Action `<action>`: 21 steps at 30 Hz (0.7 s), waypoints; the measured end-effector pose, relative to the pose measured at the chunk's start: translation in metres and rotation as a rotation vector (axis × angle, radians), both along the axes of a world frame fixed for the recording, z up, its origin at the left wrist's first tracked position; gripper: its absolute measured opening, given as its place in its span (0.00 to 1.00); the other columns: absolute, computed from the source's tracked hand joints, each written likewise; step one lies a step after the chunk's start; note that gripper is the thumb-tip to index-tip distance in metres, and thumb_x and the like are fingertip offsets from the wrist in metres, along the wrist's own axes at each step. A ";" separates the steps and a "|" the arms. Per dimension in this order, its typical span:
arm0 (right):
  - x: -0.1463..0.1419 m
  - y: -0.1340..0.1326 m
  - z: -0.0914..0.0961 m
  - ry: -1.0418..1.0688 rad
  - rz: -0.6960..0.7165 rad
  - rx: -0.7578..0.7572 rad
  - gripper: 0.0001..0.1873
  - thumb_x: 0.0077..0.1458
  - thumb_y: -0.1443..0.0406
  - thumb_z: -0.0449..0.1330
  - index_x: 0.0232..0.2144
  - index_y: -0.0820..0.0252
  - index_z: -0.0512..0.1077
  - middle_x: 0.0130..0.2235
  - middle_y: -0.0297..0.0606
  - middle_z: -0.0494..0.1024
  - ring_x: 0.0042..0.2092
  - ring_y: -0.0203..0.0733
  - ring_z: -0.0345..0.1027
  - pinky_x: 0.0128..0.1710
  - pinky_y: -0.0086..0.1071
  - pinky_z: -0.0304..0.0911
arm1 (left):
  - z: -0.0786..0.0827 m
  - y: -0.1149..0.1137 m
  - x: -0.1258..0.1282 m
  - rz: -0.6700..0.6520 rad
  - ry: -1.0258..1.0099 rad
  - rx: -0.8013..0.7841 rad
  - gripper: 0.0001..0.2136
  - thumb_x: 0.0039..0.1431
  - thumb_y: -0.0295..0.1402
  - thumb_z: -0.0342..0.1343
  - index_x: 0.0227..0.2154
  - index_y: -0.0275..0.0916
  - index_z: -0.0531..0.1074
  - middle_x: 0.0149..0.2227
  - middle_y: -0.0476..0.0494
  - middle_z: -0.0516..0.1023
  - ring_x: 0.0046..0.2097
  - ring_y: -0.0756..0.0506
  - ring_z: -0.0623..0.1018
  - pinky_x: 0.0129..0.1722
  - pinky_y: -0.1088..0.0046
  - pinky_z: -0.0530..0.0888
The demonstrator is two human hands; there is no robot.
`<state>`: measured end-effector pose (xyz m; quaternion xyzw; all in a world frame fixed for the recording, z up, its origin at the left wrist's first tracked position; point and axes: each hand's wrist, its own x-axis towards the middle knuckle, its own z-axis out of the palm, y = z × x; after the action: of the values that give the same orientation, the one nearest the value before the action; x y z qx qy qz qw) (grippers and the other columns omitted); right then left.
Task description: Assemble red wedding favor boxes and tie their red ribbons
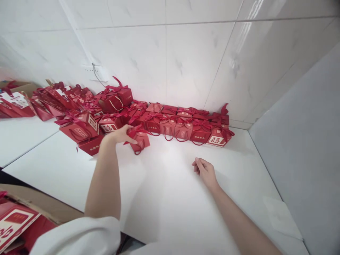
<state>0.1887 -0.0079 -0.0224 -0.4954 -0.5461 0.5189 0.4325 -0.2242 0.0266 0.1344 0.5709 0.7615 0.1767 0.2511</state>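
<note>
My left hand (120, 135) is closed on a small red gift box (140, 140) with a ribbon bow and a cord handle, holding it by the top just above the white table (164, 198). The box hangs tilted in front of a row of like red boxes (183, 125) lined up along the tiled wall. My right hand (205, 170) rests on the table to the right, fingers loosely curled, holding nothing that I can see.
A heap of red gift boxes (79, 113) lies at the back left, with more on the neighbouring table. A cardboard carton (39, 205) with red flat packs stands at the lower left. A grey panel (305, 148) walls the right side.
</note>
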 end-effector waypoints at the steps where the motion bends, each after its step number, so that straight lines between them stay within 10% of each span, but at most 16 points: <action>1: 0.000 0.000 0.001 -0.001 -0.001 -0.001 0.28 0.58 0.43 0.55 0.26 0.61 0.72 0.20 0.34 0.70 0.22 0.34 0.59 0.22 0.28 0.54 | -0.006 -0.008 0.017 -0.094 -0.051 0.006 0.47 0.31 0.43 0.75 0.58 0.40 0.64 0.58 0.31 0.68 0.57 0.27 0.70 0.54 0.54 0.70; 5: 0.000 0.000 0.006 0.005 -0.025 -0.006 0.28 0.57 0.42 0.55 0.25 0.61 0.72 0.20 0.33 0.69 0.22 0.35 0.59 0.24 0.28 0.55 | -0.037 -0.042 0.094 -0.517 -0.441 0.081 0.40 0.47 0.42 0.69 0.62 0.47 0.60 0.66 0.37 0.57 0.64 0.34 0.63 0.59 0.58 0.67; 9: 0.001 0.000 0.011 -0.014 -0.029 0.029 0.27 0.59 0.43 0.54 0.26 0.60 0.72 0.21 0.33 0.69 0.23 0.35 0.60 0.26 0.30 0.56 | -0.065 -0.058 0.139 -0.572 -0.572 0.216 0.41 0.48 0.40 0.69 0.64 0.48 0.57 0.66 0.37 0.53 0.65 0.34 0.61 0.62 0.59 0.65; 16: -0.006 0.007 0.022 0.094 -0.139 -0.017 0.24 0.55 0.44 0.56 0.36 0.59 0.69 0.31 0.34 0.73 0.24 0.34 0.62 0.22 0.28 0.55 | -0.086 -0.052 0.145 -0.563 -0.819 0.244 0.34 0.50 0.38 0.68 0.60 0.47 0.62 0.69 0.39 0.46 0.67 0.34 0.58 0.62 0.60 0.65; 21: -0.022 0.023 0.080 0.042 -0.056 0.207 0.19 0.57 0.50 0.58 0.41 0.58 0.70 0.44 0.40 0.74 0.43 0.40 0.68 0.39 0.31 0.65 | -0.090 -0.051 0.146 -0.554 -0.814 0.203 0.28 0.51 0.38 0.67 0.53 0.44 0.64 0.63 0.37 0.60 0.60 0.36 0.67 0.61 0.58 0.65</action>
<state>0.1665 0.0154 0.0578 -0.4522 -0.5736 0.4576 0.5070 -0.0785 -0.0246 0.0448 0.6581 0.4005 0.3848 0.5084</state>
